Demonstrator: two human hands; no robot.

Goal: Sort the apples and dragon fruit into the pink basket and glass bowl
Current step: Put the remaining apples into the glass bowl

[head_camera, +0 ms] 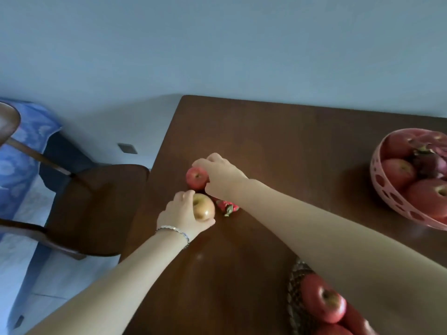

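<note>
Apples sit under both hands near the far left corner of the dark wooden counter [302,146]. The left hand [180,215] wraps a yellowish apple [203,207], fingers [186,195] curled over its far side and thumb under its near side, so the fruit is gripped; a thin bracelet [174,232] circles that wrist. Just beyond it, the right hand [221,175] reaches across with the forearm stretched from the lower right, its fingers bent down onto a red apple [196,178] and closing round its right side (whether the fruit is lifted I cannot tell). Between the two hands a dragon fruit [226,206] lies on the counter, partly hidden by the right wrist. At the right edge the pink basket [384,187] holds apples and dragon fruit. The glass bowl [296,293], near the bottom edge, holds red apples.
</note>
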